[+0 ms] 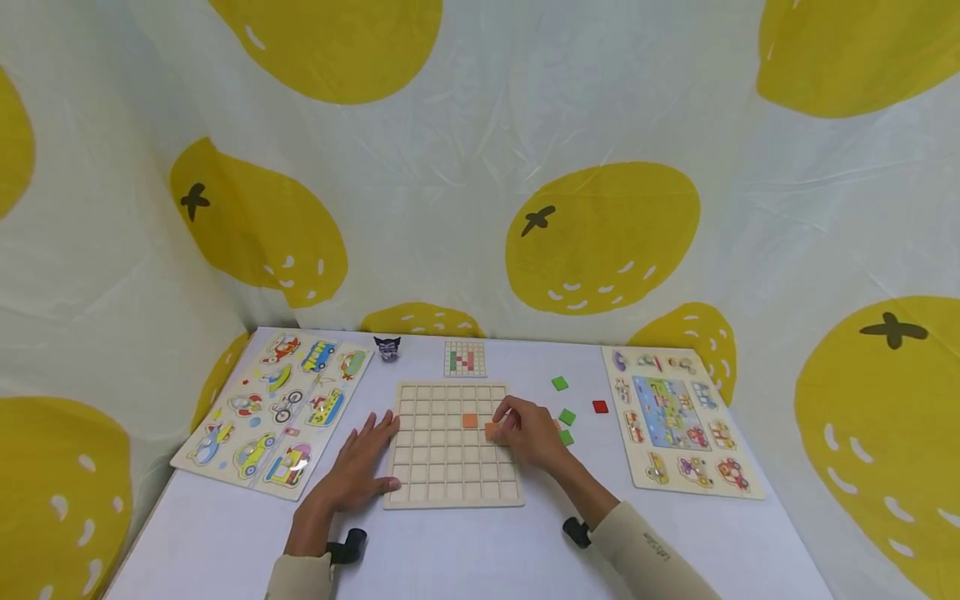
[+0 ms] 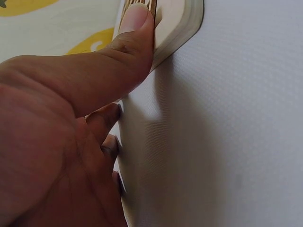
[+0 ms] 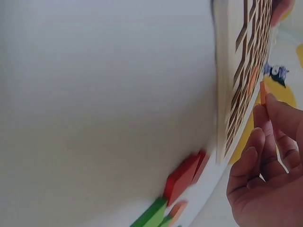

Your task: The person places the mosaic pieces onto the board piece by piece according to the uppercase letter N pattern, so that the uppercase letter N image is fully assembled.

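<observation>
A wooden grid board lies flat on the table. One orange square tile sits in a cell right of its middle. My right hand is over the board's right side and pinches a second orange tile between thumb and fingertips, just above the cells. My left hand rests at the board's left edge with fingers spread; its thumb touches the board's near left corner area. Behind the board lies a small pattern card with coloured squares on a grid.
Green tiles and a red tile lie loose right of the board; the right wrist view shows more red tiles. Picture puzzle boards flank the grid, one at left, one at right. A small dark figurine stands behind.
</observation>
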Motion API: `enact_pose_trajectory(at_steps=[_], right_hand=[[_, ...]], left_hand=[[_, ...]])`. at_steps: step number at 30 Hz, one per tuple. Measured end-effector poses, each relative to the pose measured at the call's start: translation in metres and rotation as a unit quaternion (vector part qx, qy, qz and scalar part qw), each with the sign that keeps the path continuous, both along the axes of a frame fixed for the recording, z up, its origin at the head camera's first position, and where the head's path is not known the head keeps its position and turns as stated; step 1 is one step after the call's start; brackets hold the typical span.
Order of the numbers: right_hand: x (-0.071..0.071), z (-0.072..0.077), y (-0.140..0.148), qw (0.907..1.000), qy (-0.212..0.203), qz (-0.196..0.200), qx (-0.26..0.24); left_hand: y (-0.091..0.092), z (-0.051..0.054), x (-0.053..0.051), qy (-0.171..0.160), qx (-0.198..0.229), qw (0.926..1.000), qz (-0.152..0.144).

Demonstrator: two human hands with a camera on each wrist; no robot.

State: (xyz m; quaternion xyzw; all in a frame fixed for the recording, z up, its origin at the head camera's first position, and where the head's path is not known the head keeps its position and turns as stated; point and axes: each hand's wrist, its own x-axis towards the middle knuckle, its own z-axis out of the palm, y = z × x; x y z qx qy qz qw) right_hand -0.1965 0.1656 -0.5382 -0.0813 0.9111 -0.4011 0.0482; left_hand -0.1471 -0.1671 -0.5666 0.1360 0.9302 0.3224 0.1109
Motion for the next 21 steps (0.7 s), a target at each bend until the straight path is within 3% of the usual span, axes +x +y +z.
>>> enact_pose_trajectory(at_steps=[8, 21], right_hand=[[0.002, -0.008, -0.019, 0.9997, 0.007, 0.017, 0.016], [0.001, -0.012, -0.038, 0.9989, -0.021, -0.004, 0.043]], left_hand=[[0.0, 0.002, 0.001, -0.006, -0.003, 1.0, -0.003], [-0.001, -0.002, 0.0, 0.002, -0.003, 1.0, -0.006]])
